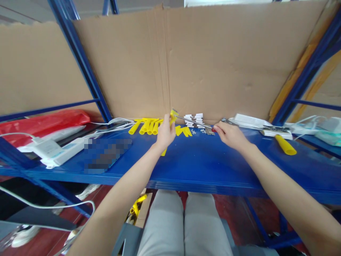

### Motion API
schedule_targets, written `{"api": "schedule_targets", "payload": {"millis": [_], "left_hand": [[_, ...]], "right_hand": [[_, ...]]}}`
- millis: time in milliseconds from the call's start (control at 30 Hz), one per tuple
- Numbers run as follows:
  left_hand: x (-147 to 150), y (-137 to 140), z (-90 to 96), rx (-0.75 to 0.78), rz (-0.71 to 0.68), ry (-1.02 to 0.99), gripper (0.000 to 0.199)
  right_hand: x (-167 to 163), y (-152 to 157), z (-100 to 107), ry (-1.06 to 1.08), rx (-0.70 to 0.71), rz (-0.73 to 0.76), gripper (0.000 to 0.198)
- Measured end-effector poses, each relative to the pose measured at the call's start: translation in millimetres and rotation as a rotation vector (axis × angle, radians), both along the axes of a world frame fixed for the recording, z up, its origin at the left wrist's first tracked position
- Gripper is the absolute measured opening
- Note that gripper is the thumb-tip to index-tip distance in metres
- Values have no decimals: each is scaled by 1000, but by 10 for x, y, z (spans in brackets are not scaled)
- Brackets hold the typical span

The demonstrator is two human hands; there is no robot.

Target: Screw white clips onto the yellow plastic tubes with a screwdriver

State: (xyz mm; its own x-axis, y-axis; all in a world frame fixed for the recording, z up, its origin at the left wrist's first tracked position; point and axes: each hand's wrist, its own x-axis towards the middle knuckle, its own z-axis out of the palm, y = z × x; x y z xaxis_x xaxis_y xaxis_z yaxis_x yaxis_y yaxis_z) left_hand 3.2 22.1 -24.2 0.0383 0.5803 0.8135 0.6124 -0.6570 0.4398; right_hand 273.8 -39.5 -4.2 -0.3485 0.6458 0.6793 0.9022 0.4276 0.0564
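Observation:
My left hand (165, 134) is closed around a yellow plastic scraper (173, 113), its head up and its handle end showing below the palm. My right hand (231, 135) grips a screwdriver (195, 122) by its red handle. The thin metal shaft points left, and its tip meets the scraper's head; the exact contact is too small to make out. Just right of my left hand lie several small yellow plastic pieces (183, 131). Yellow handles (149, 126) lie in a row to its left. White-and-dark packets (193, 120) and flat metal pieces (209, 131) sit between my hands.
On the blue shelf (202, 167), a phone-like blurred slab (109, 156), a white power strip (66, 149) and a red bag (48, 124) lie left. A loose yellow handle (285, 145) lies right. Cardboard (213, 60) walls the back. Below stands a box with yellow parts (138, 206).

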Motion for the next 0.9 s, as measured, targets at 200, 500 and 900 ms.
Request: {"api": "schedule_targets", "payload": {"millis": [200,500,900], "left_hand": [[9,19,-21,70,-16,-21,28],[16,-18,0,49,6,-13,37],[17,-61,26,5,13,-25,30]], "right_hand": [[16,5,-60,27,-24,-58,29],[-16,-45,-14,-85,108,-61,37],[7,-12,-33,-46,137,-33,34]]}}
